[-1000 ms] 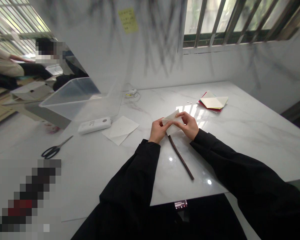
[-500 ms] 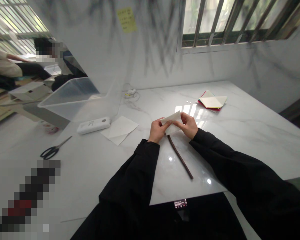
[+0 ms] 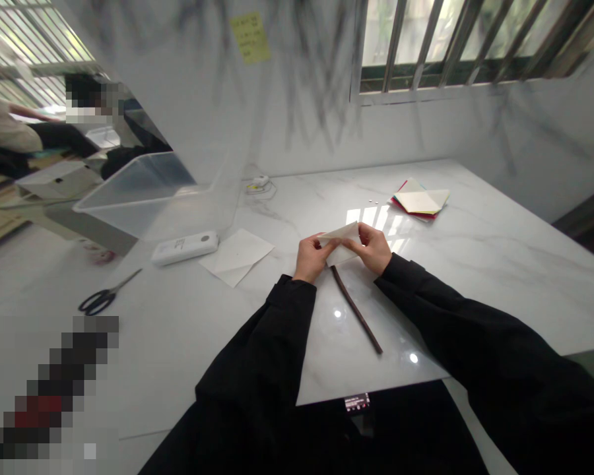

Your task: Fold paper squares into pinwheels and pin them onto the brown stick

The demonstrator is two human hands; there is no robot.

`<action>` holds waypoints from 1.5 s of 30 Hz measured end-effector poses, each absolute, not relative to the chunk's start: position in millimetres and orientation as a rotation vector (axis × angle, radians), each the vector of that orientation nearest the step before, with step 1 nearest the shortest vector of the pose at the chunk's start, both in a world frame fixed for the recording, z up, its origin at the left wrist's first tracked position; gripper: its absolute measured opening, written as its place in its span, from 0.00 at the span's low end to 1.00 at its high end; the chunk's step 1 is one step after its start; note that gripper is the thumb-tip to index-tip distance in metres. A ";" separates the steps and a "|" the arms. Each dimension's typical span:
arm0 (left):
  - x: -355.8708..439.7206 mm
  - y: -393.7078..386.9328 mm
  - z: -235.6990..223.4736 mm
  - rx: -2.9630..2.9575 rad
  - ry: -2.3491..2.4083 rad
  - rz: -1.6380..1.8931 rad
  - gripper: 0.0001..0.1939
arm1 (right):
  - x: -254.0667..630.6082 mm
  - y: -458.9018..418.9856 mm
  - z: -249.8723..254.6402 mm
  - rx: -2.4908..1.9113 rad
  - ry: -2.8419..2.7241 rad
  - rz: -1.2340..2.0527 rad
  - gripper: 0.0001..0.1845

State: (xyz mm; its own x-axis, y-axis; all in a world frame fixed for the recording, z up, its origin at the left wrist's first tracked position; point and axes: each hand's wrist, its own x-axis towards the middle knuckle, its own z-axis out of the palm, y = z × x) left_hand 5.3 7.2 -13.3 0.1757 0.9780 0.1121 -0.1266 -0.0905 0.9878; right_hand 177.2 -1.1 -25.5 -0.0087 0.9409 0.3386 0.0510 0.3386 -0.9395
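A cream sheet of paper [image 3: 345, 232], partly folded, is pinched between both hands above the middle of the table. My left hand [image 3: 311, 259] grips its left side, and my right hand [image 3: 375, 248] grips the right side, the two thumbs close together on the fold. Below the paper a thin dark brown stick [image 3: 357, 310] lies slanted on the marble top, its upper end reaching the paper's lower edge. Left of my hands another cream sheet [image 3: 240, 256] with a crease lies flat. The fingers behind the held paper are hidden.
Black-handled scissors [image 3: 101, 301] and a white oblong device [image 3: 185, 249] lie on the left of the table [image 3: 499, 264]. Behind them stands a clear plastic bin [image 3: 143, 191]. Coloured papers [image 3: 420, 201] are stacked at the back right. A small white cabled item [image 3: 261, 181] is near the wall.
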 end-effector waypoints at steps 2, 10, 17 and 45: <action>5.5 7.0 -13.3 1.267 0.942 1.204 0.22 | 177.0 -1.4 -25.0 -0.990 -1.389 0.932 0.22; 6.2 6.1 -12.8 1.254 0.955 1.219 0.22 | 177.0 -1.4 -25.1 -0.952 -1.384 0.954 0.21; 6.6 6.4 -13.1 1.240 0.959 1.228 0.22 | 178.5 -1.6 -24.8 -0.981 -1.413 0.943 0.23; 7.8 6.4 -13.6 1.187 0.951 1.236 0.23 | 182.9 1.7 -23.9 -1.019 -1.362 1.083 0.28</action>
State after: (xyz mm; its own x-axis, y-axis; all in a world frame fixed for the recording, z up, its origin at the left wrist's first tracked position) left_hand 7.8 6.4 -13.6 0.1270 0.9888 0.0780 -0.1781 -0.0546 0.9825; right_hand 182.9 1.7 -23.9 -0.0660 0.9730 0.2212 0.0038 0.2219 -0.9751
